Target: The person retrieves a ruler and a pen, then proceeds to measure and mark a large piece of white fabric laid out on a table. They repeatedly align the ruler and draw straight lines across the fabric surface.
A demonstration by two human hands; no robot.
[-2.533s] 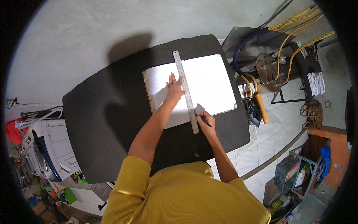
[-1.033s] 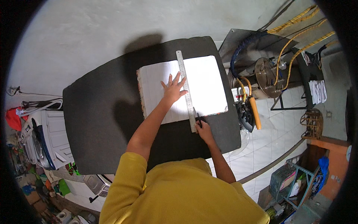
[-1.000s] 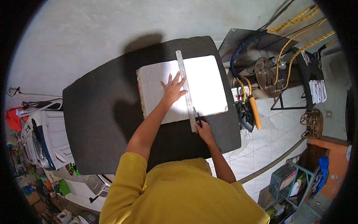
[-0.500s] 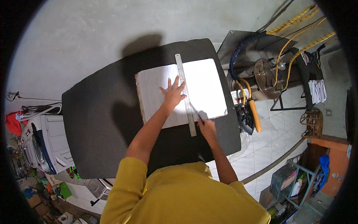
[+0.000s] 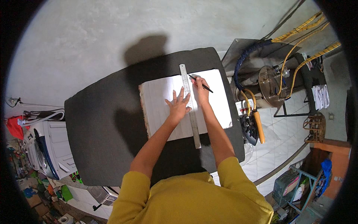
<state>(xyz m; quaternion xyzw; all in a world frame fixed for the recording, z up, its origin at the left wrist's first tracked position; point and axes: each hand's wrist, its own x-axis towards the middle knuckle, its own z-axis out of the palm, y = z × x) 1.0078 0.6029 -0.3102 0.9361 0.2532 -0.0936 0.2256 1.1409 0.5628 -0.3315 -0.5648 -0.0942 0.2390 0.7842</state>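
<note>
I see the left grip (image 5: pixel 179 107) splayed — likely steadying the metal ruler (image 5: pixel 194 128) across the book (image 5: pixel 220 104) on the desk (image 5: pixel 99 115). The right grip (image 5: pixel 201 90) pinches a pen (image 5: pixel 208 89) near its tip, probably for control.

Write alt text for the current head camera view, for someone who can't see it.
A person's right hand holds a black pen beside the far end of a ruler laid across an open book, while the left hand lies spread, thumb at the ruler. The book lies on a dark table, with an iron beyond the table's right edge.
</note>
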